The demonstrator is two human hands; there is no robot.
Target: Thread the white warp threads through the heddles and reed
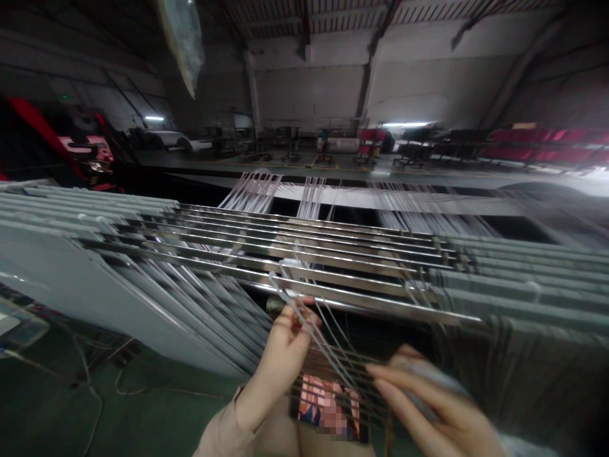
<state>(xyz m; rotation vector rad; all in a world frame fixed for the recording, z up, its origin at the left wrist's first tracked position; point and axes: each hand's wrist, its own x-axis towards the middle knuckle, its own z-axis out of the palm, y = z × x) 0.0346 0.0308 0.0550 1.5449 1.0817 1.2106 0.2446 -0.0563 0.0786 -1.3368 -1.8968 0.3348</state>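
In the head view, my left hand (290, 336) is below the long metal bars (333, 279), its fingers closed around pale strands (314, 330) that slant down from the bars. My right hand (428, 393) is lower and to the right, blurred, with thumb and forefinger brought close together. Whatever lies between those fingertips is too small to make out. A pale, blurred patch shows behind its fingers. Thin dark rods or wires (352, 362) run between the hands. Beneath them a lit screen (328, 406) shows a picture.
Rows of grey frame ends (95, 209) flank the bars at left, and dense hanging wires (523, 355) stand at right. Pale warp threads (252, 190) stretch away behind. Cables (90, 381) lie on the green floor. A clear plastic bag (183, 44) hangs overhead.
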